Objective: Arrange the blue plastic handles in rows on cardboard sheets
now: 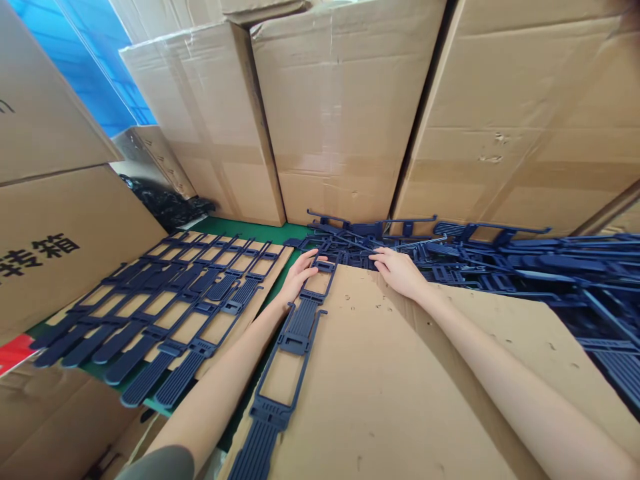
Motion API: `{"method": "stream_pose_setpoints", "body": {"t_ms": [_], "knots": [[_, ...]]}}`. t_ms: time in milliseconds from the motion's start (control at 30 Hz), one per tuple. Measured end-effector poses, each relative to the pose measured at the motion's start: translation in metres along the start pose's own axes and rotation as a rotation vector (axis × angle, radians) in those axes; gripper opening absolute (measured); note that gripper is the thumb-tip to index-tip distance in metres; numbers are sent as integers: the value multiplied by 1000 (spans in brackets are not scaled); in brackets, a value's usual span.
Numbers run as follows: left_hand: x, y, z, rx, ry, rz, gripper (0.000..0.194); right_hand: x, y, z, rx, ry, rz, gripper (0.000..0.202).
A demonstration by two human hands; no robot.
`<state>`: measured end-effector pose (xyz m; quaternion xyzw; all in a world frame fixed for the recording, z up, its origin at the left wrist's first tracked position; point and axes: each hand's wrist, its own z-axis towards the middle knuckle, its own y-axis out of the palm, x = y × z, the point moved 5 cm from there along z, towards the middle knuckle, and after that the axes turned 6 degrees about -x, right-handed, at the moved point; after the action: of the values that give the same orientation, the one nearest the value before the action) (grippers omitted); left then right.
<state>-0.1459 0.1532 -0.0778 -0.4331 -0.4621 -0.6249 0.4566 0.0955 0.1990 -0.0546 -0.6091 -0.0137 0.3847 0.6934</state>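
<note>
A long navy plastic bracket (295,343), with open frames and a ribbed tongue, lies lengthwise on the cardboard sheet (390,380) in front of me. My left hand (299,275) is closed at its far end, thumb and fingers on the frame's left edge. Beyond the sheet's far edge spreads a tangled pile of similar navy plastic parts (450,257). At the near side of that pile is my right hand (401,272), fingers bent together over the parts. What its fingertips hold, if anything, is too small to make out.
On the left, several navy brackets (170,303) lie side by side on another cardboard sheet (274,275) over a green surface (240,228). Large cardboard boxes (345,113) wall off the back, with more boxes (65,247) at left. A black plastic bag (170,200) sits between them.
</note>
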Motion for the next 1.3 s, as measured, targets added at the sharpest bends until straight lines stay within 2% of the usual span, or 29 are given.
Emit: {"method": "stream_pose_setpoints", "body": {"t_ms": [300, 433, 533, 667, 767, 867, 1000, 1100, 1167, 1300], "knots": [[1, 0, 0, 0, -12, 3, 52, 16, -43, 2, 378, 133, 414, 39], [2, 1, -1, -4, -6, 9, 50, 23, -68, -4, 657, 189, 825, 20], [2, 0, -1, -1, -7, 29, 51, 20, -90, -8, 716, 188, 923, 9], [-1, -1, 1, 9, -5, 33, 56, 8, -117, -13, 644, 154, 959, 14], [-1, 0, 1, 8, -6, 25, 55, -7, -124, -14, 467, 99, 989, 27], [0, 1, 0, -3, -8, 18, 51, -26, -122, -15, 240, 18, 981, 27], [2, 2, -1, 1, -8, 29, 51, -45, -119, -21, 5, -83, 991, 27], [2, 2, -1, 7, -13, 34, 52, -52, -118, -25, -187, -118, 866, 22], [2, 2, -1, 11, -11, 34, 52, -52, -116, -25, -274, -124, 731, 20], [3, 2, -1, 17, -11, 45, 51, -43, -102, -18, -349, -84, 529, 18]]}}
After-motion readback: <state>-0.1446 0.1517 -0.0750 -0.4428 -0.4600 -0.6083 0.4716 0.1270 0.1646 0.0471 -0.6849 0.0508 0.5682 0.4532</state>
